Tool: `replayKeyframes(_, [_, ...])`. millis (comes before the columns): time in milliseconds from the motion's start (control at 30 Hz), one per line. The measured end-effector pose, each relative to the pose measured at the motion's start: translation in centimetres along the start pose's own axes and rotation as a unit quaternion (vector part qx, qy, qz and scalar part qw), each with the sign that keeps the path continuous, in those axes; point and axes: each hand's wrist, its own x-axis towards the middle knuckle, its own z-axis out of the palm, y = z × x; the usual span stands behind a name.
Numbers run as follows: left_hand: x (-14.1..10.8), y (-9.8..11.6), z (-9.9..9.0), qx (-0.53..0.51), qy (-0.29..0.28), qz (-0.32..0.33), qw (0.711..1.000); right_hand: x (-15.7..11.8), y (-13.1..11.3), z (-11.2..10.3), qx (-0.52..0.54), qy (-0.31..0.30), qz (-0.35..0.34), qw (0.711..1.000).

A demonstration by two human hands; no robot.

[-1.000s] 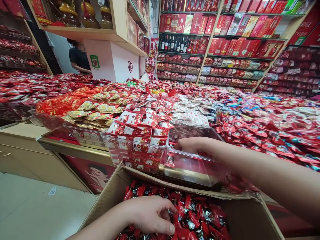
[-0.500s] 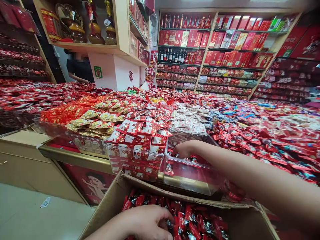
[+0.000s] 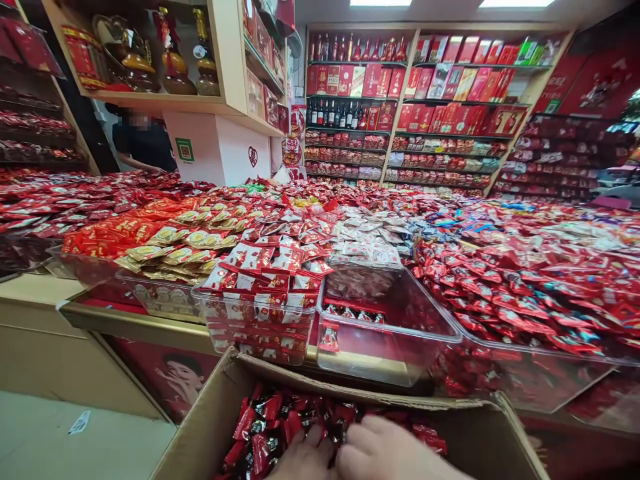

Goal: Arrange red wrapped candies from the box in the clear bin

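Both my hands are down in an open cardboard box point(image 3: 505, 427) full of small red-and-black wrapped packets point(image 3: 265, 447). My left hand point(image 3: 307, 460) has bent fingers among the packets, their tips hidden. Close beside it on the right, my right hand point(image 3: 383, 450) touches the packets; it is smeared by motion and its fingertips are hidden. Beyond the box stands a clear plastic bin point(image 3: 365, 360) with a short row of similar wrapped packets point(image 3: 355, 313) along its left part.
A neighbouring clear bin point(image 3: 260, 333) is heaped with red-and-white packets. Gold packets point(image 3: 185, 247) lie further left, red ones point(image 3: 510, 300) to the right. Wall shelves point(image 3: 400, 100) hold bottles and boxes. A person point(image 3: 143, 143) in dark clothes stands behind the counter at left.
My right hand has left the clear bin and come down into the cardboard box beside my left hand. A row of packets now shows in the bin. The view has shifted slightly.
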Motion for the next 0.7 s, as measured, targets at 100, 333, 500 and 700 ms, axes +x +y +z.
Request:
replayKeyframes(100, [-0.2, 0.8, -0.8, 0.019, -0.024, -0.032, 0.999, -3.8, -0.5, 6.3, 0.022, -0.178, 0.070, 0.981])
replayKeyframes(333, [-0.4, 1.2, -0.9, 0.041, -0.038, 0.025, 0.998, -4.8, 0.1, 8.2, 0.159, -0.411, 0.280, 0.853])
replayKeyframes(500, [-1.0, 1.3, -2.3, 0.041, -0.017, 0.055, 0.998, -2.9, -0.1, 4.5, 0.242, -0.439, 0.322, 0.803])
replayKeyframes(700, [-2.6, 3.3, -6.2, -0.023, 0.035, 0.022, 0.999, -3.5, 0.0, 2.8, 0.332, -0.328, 0.392, 0.793])
